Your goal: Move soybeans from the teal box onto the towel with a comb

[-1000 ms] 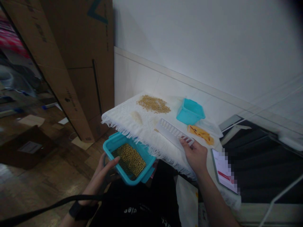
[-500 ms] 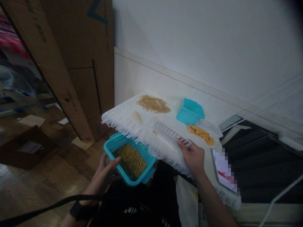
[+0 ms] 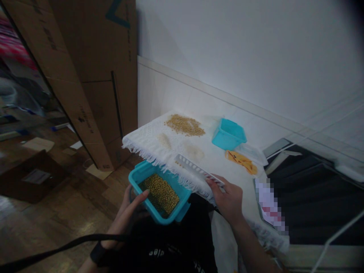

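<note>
My left hand (image 3: pixel 131 206) grips the near-left wall of a teal plastic container (image 3: pixel 142 167), thumb over the rim. Dried yellowish soybeans (image 3: pixel 162 191) lie inside it. The container is tilted, just under the fringed edge of the white tablecloth (image 3: pixel 148 136). In my right hand (image 3: pixel 227 195) is a white slotted plastic strip (image 3: pixel 193 167), pinched at its right end. Its long edge rests low at the cloth's front edge, with a few loose soybeans (image 3: pixel 178 163) beside its far end. Farther back lies a spread pile of soybeans (image 3: pixel 184 125).
Two pale patches of fine grains (image 3: pixel 164 140) lie on the cloth. A second teal container (image 3: pixel 229 134), a folded orange cloth (image 3: pixel 241 161) and a partly blurred phone (image 3: pixel 269 204) are to the right. A tall cardboard box (image 3: pixel 93 76) stands left, beside the wall.
My right hand has drawn the slotted strip towards the front edge, moving a few beans with it and uncovering a pale grain patch. The held container has shifted slightly right.
</note>
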### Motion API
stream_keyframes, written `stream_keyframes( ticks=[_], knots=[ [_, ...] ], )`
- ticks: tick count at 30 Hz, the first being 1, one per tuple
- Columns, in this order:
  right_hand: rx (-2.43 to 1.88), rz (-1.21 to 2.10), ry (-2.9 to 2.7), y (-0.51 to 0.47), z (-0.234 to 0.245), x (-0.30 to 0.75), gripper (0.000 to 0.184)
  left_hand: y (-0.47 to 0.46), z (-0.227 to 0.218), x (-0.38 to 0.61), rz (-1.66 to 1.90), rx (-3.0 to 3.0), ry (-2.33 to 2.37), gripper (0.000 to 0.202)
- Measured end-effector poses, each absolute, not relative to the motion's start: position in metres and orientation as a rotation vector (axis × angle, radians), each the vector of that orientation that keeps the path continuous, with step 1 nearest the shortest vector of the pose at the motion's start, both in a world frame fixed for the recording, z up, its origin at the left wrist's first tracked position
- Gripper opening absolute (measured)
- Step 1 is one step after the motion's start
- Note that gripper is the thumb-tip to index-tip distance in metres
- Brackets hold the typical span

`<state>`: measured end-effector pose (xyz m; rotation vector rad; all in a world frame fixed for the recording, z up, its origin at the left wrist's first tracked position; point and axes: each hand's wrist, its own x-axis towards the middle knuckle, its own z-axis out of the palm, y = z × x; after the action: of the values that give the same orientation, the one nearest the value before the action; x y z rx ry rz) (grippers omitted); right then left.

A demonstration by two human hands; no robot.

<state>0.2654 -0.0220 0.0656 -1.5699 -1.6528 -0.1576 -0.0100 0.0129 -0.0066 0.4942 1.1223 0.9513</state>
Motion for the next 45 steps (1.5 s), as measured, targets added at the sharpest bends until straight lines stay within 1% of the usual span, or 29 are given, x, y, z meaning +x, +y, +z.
stream_keyframes(
  ticks=[7, 9, 11, 14, 17, 19, 23, 31, 35, 40, 45],
  knots=[
    [-1.494, -0.068, -1.795, -0.045, 0.058, 0.245, 0.025, 0.006, 0.009, -0.010, 0.973, 0.524, 1.089, 0.088],
    [-1.542, -0.178, -1.730, -0.044, 0.058, 0.249, 0.025, 0.004, 0.012, -0.009, 0.980, 0.552, 1.092, 0.084],
    [-1.618, -0.356, -1.588, -0.037, 0.060, 0.260, 0.028, 0.003, 0.014, -0.008, 0.983, 0.573, 1.100, 0.080],
    [-1.722, -0.553, -1.360, -0.015, 0.066, 0.285, 0.038, 0.004, 0.012, -0.009, 0.972, 0.565, 1.101, 0.083],
    [-1.839, -0.581, -1.314, 0.010, 0.068, 0.305, 0.046, 0.008, 0.004, -0.011, 0.948, 0.535, 1.104, 0.091],
    [-1.894, -0.574, -1.334, 0.023, 0.067, 0.310, 0.047, 0.010, -0.002, -0.012, 0.939, 0.537, 1.116, 0.093],
    [-1.950, -0.568, -1.361, 0.040, 0.061, 0.297, 0.045, 0.013, -0.007, -0.012, 0.938, 0.503, 1.119, 0.097],
    [-2.002, -0.574, -1.476, 0.069, 0.059, 0.245, 0.037, 0.015, -0.004, -0.014, 0.954, 0.477, 1.143, 0.094],
    [-1.995, -0.571, -1.556, 0.079, 0.060, 0.228, 0.037, 0.015, 0.000, -0.017, 0.943, 0.482, 1.138, 0.097],
    [-2.020, -0.528, -1.580, 0.091, 0.064, 0.211, 0.033, 0.015, 0.004, -0.018, 0.928, 0.475, 1.148, 0.092],
    [-2.000, -0.464, -1.598, 0.108, 0.066, 0.185, 0.032, 0.015, 0.002, -0.017, 0.926, 0.476, 1.146, 0.092]
  ],
)
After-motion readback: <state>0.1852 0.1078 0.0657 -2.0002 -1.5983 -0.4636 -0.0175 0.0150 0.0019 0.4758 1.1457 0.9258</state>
